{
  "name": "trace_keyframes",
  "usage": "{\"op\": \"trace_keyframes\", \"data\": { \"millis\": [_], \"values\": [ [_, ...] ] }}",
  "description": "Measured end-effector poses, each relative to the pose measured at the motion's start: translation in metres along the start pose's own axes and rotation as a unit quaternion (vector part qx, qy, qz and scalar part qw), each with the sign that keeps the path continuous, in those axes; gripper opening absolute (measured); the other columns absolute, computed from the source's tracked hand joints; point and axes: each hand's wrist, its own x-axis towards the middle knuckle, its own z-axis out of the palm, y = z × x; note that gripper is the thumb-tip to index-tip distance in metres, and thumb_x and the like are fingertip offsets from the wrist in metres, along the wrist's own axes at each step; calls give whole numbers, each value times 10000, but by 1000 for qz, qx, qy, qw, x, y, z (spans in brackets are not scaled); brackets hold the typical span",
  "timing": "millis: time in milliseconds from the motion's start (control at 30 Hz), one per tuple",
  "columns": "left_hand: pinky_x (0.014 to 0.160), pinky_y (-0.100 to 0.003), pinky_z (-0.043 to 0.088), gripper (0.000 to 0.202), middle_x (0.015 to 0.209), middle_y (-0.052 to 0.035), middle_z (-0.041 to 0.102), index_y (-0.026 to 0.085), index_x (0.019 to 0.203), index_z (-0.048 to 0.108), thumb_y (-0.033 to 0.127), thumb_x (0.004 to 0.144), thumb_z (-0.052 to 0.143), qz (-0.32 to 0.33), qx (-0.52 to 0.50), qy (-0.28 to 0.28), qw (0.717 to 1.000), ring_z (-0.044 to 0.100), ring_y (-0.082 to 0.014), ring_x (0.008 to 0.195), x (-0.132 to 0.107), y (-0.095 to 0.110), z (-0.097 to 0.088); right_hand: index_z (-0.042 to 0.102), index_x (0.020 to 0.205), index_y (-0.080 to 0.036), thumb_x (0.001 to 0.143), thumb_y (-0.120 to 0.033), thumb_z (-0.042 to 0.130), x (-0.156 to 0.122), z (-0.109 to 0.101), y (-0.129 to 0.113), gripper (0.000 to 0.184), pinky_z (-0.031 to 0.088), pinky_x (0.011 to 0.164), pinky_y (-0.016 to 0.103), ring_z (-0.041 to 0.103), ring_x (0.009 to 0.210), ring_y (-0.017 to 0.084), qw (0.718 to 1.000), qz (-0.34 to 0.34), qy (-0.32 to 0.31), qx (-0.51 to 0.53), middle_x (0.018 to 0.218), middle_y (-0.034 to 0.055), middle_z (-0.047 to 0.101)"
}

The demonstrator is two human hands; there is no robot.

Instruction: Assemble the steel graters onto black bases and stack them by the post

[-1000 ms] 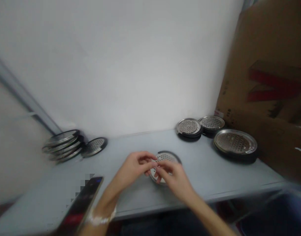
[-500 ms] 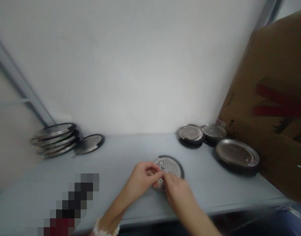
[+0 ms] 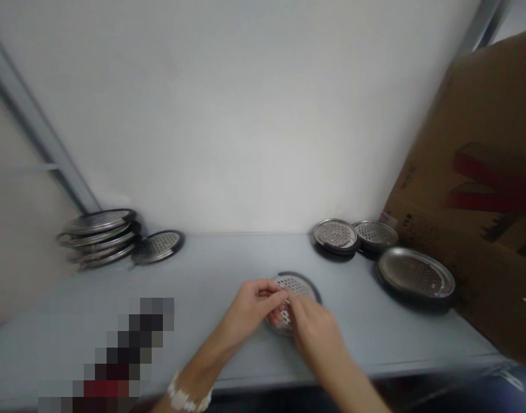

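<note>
Round metal disc [image 3: 300, 284], perforated, dark-edged on its far right, flat on grey tabletop [image 3: 228, 264], partly covered

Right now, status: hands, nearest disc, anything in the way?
Left hand and right hand: fingertips together over perforated disc, grip unclear. Disc lying on table, partly hidden by hands. Other discs off to both sides.

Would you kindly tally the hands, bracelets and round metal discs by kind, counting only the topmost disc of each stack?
2 hands: left hand, right hand
1 white bracelet
6 round metal discs
Total: 9
</note>
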Motion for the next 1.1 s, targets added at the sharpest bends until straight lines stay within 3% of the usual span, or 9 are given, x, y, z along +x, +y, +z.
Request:
{"op": "trace_keyframes", "data": {
  "millis": [200, 367, 467, 600, 733, 933, 1100],
  "values": [
    [580, -224, 491, 428, 617, -7, 672, 123, 787, 751, 518, 666, 862, -7, -18, -15, 1000, 583, -106, 552, 0, -1, -3, 585, 1339, -139, 911, -72, 470, 2, -6, 3, 449, 573, 750, 325, 727, 819, 243, 998, 25, -41, 41, 974, 128, 762],
    [652, -237, 502, 420, 734, -34, 734, 131, 921, 793, 466, 679, 868, -2, -21, -32, 999, 612, -119, 628, -2, 4, -8, 638, 1298, -187, 990, -154, 407, 12, -24, 1, 387, 562, 852, 341, 737, 960, 249, 971, 87, -60, 215, 1096, 121, 766],
    [707, -257, 505, 420, 818, -57, 765, 145, 995, 785, 436, 702, 859, 3, -28, -48, 998, 640, -142, 696, -5, 8, -10, 746, 1087, -211, 1023, -297, 452, 19, -37, -2, 313, 555, 699, 286, 729, 750, 214, 914, 157, -87, 363, 871, 64, 771],
    [735, -253, 477, 379, 831, -56, 768, 148, 1028, 769, 412, 761, 818, 25, -20, -43, 999, 646, -152, 748, -7, 7, -11, 773, 879, -169, 972, -498, 563, 27, -44, -4, 401, 498, 545, 232, 656, 566, 157, 807, 247, -119, 522, 731, 35, 721],
    [782, -261, 484, 302, 871, -58, 780, 152, 991, 780, 364, 778, 803, 44, -22, -41, 998, 665, -166, 812, -7, 7, -9, 761, 828, -139, 884, -579, 656, 30, -45, -2, 456, 460, 497, 213, 634, 516, 139, 760, 284, -113, 574, 683, 34, 710],
    [855, -302, 517, 197, 864, -62, 793, 153, 887, 810, 296, 751, 804, 75, 26, -27, 997, 692, -199, 853, -10, 13, -4, 740, 778, -146, 884, -551, 651, 30, -47, 1, 428, 460, 497, 215, 621, 509, 136, 761, 280, -83, 580, 652, 29, 701],
    [809, -289, 546, 182, 805, -46, 778, 144, 837, 778, 291, 734, 807, 93, 30, -10, 995, 701, -186, 789, -12, 13, -1, 772, 925, -165, 967, -421, 571, 27, -52, -4, 328, 482, 565, 222, 668, 598, 151, 837, 240, -74, 486, 731, 36, 733]
  ]
}}
